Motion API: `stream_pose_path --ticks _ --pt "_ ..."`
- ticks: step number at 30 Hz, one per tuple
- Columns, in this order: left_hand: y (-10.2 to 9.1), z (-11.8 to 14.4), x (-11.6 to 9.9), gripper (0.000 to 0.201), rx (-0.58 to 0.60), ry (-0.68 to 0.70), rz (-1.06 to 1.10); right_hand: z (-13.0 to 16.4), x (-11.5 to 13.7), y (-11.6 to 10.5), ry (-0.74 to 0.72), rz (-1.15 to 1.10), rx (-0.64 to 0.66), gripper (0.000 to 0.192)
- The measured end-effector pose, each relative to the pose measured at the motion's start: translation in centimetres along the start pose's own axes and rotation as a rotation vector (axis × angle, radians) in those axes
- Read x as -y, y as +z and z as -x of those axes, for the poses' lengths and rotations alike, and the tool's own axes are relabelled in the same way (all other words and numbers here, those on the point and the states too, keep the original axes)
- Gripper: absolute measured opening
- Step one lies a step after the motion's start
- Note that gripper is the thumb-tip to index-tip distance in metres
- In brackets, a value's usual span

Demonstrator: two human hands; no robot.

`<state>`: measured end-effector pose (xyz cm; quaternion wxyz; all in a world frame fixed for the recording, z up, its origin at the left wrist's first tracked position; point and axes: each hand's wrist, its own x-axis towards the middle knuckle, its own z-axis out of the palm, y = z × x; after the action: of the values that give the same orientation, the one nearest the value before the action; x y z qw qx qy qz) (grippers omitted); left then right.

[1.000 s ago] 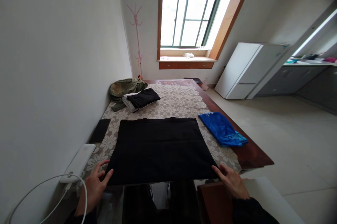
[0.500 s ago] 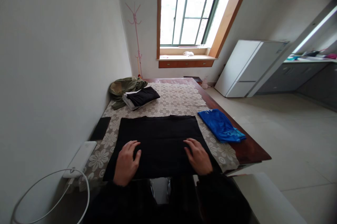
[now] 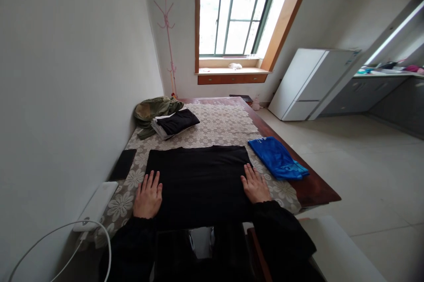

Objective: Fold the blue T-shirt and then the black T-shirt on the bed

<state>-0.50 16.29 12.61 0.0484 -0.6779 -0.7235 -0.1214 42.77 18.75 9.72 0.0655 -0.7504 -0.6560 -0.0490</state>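
Observation:
A black cloth (image 3: 198, 178) lies flat and folded on the flower-patterned lace tablecloth (image 3: 218, 127) of a wooden table. My left hand (image 3: 148, 196) rests flat, fingers apart, on the cloth's left edge. My right hand (image 3: 255, 184) lies flat on its right edge. Both hands press down and hold nothing. My dark sleeves cover the cloth's near edge.
A folded blue garment (image 3: 276, 158) lies right of the cloth. A folded black-and-white stack (image 3: 174, 123) and an olive garment (image 3: 155, 108) sit at the far left. A black flat object (image 3: 123, 164) and a white power strip (image 3: 96, 204) with cable lie by the wall. A white cabinet (image 3: 311, 83) stands beyond.
My hands went from the cloth's near corners to its middle, then slid apart to its left and right edges. The cloth now looks shorter front to back.

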Motion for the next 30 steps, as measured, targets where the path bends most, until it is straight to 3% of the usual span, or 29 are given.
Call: stream_pose_path --ticks 2,4,6,9,12,13,15,18,20,22,24,27,30 --pt "-0.4 -0.1 1.5 0.06 0.027 -0.016 -0.003 -0.5 -1.7 -0.5 0.065 0.029 0.013 0.06" --pt "-0.5 -0.7 0.4 0.06 0.042 0.029 0.019 -1.2 -0.3 -1.2 0.046 0.022 0.003 0.061" --pt "-0.2 -1.9 -3.0 0.06 0.056 0.128 0.07 -2.1 3.8 -1.7 -0.078 -0.036 0.006 0.062" --pt "0.7 -4.7 -9.9 0.059 0.167 0.273 0.164 -3.9 12.2 -1.8 -0.344 -0.168 0.11 0.061" --pt "1.8 -7.7 -14.2 0.058 0.257 0.301 0.188 -5.9 17.3 -1.2 -0.389 -0.22 0.184 0.061" --pt "2.1 -8.5 -14.3 0.057 0.252 0.283 0.182 -6.5 17.5 -0.9 -0.363 -0.221 0.183 0.061" --pt "2.4 -9.7 -12.5 0.057 0.213 0.209 0.155 -7.9 15.7 -0.4 -0.271 -0.205 0.159 0.06" --pt "2.1 -10.5 -6.4 0.058 0.164 0.059 0.093 -9.7 9.3 0.1 -0.09 -0.16 0.141 0.06" --pt "1.8 -10.8 -2.5 0.058 0.162 0.029 0.067 -10.5 5.1 -0.1 0.006 -0.148 0.145 0.061" --pt "1.6 -11.0 -0.6 0.058 0.186 0.06 0.062 -10.8 2.9 -0.6 0.065 -0.149 0.145 0.062" --pt "1.6 -10.9 -1.8 0.058 0.201 0.097 0.064 -10.5 3.8 -1.1 0.056 -0.147 0.117 0.062" --pt "2.3 -10.1 -7.9 0.059 0.216 0.224 0.106 -9.1 9.8 -1.3 -0.175 -0.175 0.099 0.06" --pt "3.3 -9.1 -13.2 0.06 0.192 0.343 0.164 -7.6 15.3 -0.9 -0.411 -0.234 0.196 0.061"
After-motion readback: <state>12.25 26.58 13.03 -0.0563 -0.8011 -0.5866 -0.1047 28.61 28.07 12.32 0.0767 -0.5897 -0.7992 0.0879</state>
